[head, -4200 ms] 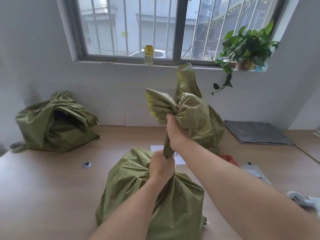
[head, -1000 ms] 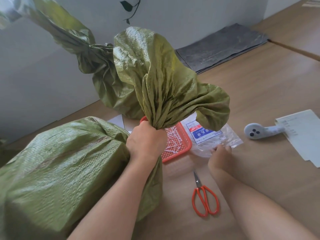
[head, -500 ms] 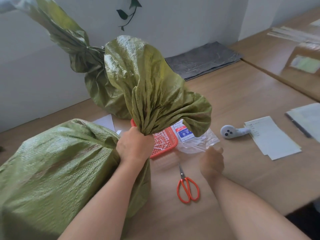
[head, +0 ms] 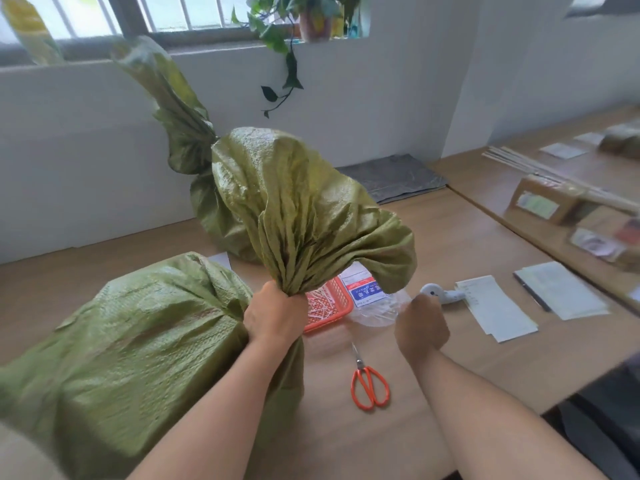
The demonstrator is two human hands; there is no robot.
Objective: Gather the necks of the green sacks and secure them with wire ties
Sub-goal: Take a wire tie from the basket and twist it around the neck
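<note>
- One view only, head camera.
- left hand (head: pixel 275 315) wraps fully round the gathered neck (head: pixel 294 271) of the near green sack (head: pixel 131 341); the fist is tight and loose cloth flares out above it.
- Near green sack sits on the table (head: pixel 450 237), low left in frame. The neck's long axis is roughly upright, leaning a little right.
- second green sack (head: pixel 207 209) stands behind it at the wall, top pinched in. No tie can be made out there.
- right hand (head: pixel 420 329) is down at the clear plastic bag (head: pixel 375 311), back to camera and fingertips hidden. Cannot tell if it pinches anything.
- Key relation: white wire ties (head: pixel 322 304) lie in the red basket (head: pixel 341 308), between the two hands, touching-close to the left fist and just left of the right hand. Right hand is the free one and the nearer for a pick. My read: a tie has to cross the neck sideways, just above the fist.
- Writing: blue-and-red label (head: pixel 363 289) in the clear bag has printed characters, too small to read. papers (head: pixel 495 306) on the right have text, unreadable. No brand seen.
- Orange scissors (head: pixel 369 386) lie near, between the forearms.
</note>
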